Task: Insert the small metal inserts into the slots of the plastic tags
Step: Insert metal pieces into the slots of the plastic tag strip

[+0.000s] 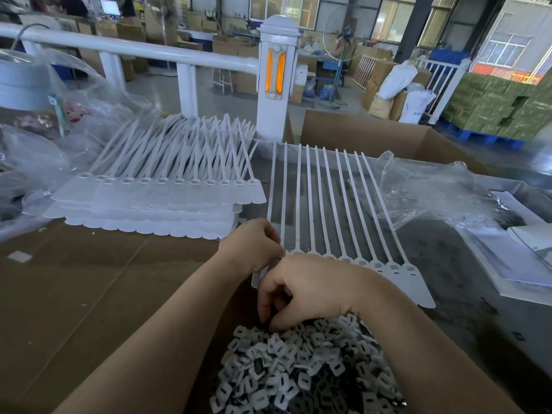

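My left hand is curled at the left end of the row of white plastic strap tags lying side by side on the desk, its fingers gripping the first tag's neck. My right hand dips into the heap of small square white-and-dark metal inserts just below the row, fingers bent onto the pile; whether they pinch one I cannot tell. A stack of white plastic tags lies to the left.
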`<action>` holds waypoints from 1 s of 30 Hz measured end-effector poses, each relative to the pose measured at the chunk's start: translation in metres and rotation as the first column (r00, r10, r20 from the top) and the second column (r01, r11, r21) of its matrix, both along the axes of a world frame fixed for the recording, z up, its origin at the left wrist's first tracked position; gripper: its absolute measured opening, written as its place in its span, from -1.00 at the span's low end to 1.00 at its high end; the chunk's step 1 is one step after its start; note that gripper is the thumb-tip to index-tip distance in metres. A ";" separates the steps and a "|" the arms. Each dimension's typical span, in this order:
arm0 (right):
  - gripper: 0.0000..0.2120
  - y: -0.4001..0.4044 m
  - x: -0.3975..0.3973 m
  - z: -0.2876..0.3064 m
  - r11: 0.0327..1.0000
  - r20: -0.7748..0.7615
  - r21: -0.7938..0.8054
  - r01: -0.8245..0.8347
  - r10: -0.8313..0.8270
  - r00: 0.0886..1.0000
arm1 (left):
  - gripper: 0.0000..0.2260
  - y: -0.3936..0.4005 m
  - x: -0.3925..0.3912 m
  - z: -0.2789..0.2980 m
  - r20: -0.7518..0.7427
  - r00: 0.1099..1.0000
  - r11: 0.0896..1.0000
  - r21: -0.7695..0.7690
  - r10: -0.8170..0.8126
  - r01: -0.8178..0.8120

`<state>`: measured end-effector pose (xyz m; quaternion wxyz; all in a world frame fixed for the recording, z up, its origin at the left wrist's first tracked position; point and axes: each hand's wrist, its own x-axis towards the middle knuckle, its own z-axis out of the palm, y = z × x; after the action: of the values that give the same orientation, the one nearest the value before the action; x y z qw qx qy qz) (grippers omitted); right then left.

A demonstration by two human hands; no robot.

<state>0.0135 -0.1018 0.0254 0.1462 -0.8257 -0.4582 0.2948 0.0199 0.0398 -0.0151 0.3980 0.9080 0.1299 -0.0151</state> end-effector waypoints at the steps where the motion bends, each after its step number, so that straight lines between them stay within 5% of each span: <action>1: -0.90 0.000 0.000 0.000 1.000 -0.006 0.002 -0.002 0.002 1.000 | -0.86 0.000 0.000 0.000 0.002 1.000 1.000 -0.002 -0.003 0.003; 11: -0.94 -0.011 0.007 0.006 0.988 -0.132 0.135 0.074 -0.056 0.990 | -0.91 0.005 -0.003 -0.001 0.049 0.998 0.999 -0.019 -0.048 0.049; 30: -0.90 -0.017 0.014 0.003 0.991 -0.153 0.099 0.086 -0.071 0.986 | -0.96 0.008 -0.001 -0.007 0.076 0.996 0.999 -0.025 -0.042 0.044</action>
<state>0.0279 -0.1190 0.0287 0.2351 -0.8098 -0.4280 0.3253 0.0191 0.0477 -0.0218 0.4142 0.9052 0.0948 0.0089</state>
